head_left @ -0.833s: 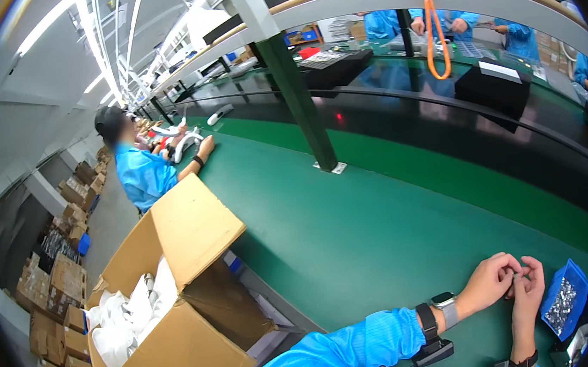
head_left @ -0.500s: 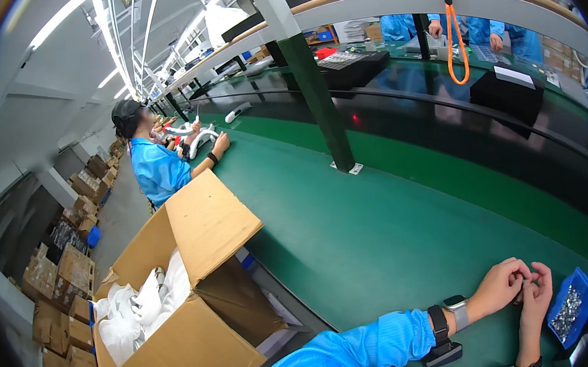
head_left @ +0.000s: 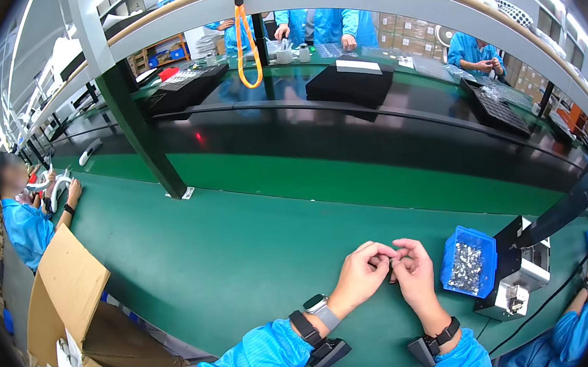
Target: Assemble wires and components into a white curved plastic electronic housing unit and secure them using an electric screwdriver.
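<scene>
Just left of a blue plastic bin point(head_left: 490, 264), both hands meet over the green work surface. My left hand point(head_left: 361, 274) is closed in a pinch, thumb against forefinger. Opposite it, my right hand point(head_left: 416, 275) also pinches, its fingertips touching or nearly touching those of the left. Whatever lies between the fingertips is too small and covered to make out. Small shiny metal parts point(head_left: 467, 266) fill the bin. On the bin's right stands a small bench device point(head_left: 523, 282) in black and silver metal.
An open cardboard box point(head_left: 69, 276) with white-wrapped pieces stands at lower left. A green post point(head_left: 137, 131) rises from the table point(head_left: 244, 248). An orange loop point(head_left: 248, 60) hangs from the rail. Co-workers sit left, right and across the dark conveyor point(head_left: 260, 130). A black cable point(head_left: 549, 297) runs at right.
The view has swung to the right, so the hands appear nearer the middle and the bench device shows beside the bin. Both hands keep their pinch together.
</scene>
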`<action>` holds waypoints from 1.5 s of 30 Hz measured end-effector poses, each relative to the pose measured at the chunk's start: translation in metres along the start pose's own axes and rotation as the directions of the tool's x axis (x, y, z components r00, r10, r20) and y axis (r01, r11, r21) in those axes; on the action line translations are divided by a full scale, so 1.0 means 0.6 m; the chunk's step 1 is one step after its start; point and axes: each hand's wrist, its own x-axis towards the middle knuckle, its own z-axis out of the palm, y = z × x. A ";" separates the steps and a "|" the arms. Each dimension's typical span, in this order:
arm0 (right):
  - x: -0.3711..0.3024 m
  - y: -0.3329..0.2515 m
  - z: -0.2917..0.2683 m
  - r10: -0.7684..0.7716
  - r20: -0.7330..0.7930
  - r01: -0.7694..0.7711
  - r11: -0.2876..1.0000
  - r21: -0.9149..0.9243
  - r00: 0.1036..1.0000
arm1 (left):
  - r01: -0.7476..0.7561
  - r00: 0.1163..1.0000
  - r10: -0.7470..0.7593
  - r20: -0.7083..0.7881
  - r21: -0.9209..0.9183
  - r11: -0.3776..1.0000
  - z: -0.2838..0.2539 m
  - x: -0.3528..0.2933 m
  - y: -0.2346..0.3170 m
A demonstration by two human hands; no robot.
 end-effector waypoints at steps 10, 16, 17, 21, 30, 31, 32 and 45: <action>-0.004 -0.005 -0.006 0.012 -0.013 -0.012 1.000 -0.018 1.000 | -0.004 1.000 0.005 -0.025 0.047 0.999 0.008 -0.002 0.004; -0.005 -0.003 -0.007 -0.003 -0.004 0.003 1.000 -0.009 1.000 | 0.021 1.000 -0.021 -0.006 0.016 1.000 0.007 -0.002 0.005; -0.005 -0.003 -0.007 0.001 -0.010 -0.001 1.000 -0.010 1.000 | 0.025 1.000 -0.025 0.000 0.013 1.000 0.007 -0.002 0.006; -0.003 -0.004 -0.005 0.005 -0.009 -0.005 1.000 -0.010 1.000 | 0.021 1.000 -0.020 -0.007 0.030 0.999 0.005 -0.003 0.013; -0.001 0.000 -0.008 -0.016 -0.018 0.016 1.000 0.003 1.000 | -0.011 1.000 0.011 0.002 0.039 0.999 0.005 0.001 0.012; -0.002 0.000 -0.007 -0.016 -0.016 0.016 1.000 0.001 1.000 | -0.010 1.000 0.010 0.000 0.039 0.999 0.005 0.000 0.010; -0.003 0.000 -0.007 -0.016 -0.013 0.016 1.000 -0.001 1.000 | -0.009 1.000 0.009 -0.002 0.038 0.999 0.004 0.000 0.010; -0.004 -0.003 -0.006 -0.029 -0.018 0.028 1.000 -0.013 0.999 | 0.008 1.000 -0.008 0.011 -0.009 1.000 0.006 -0.002 0.014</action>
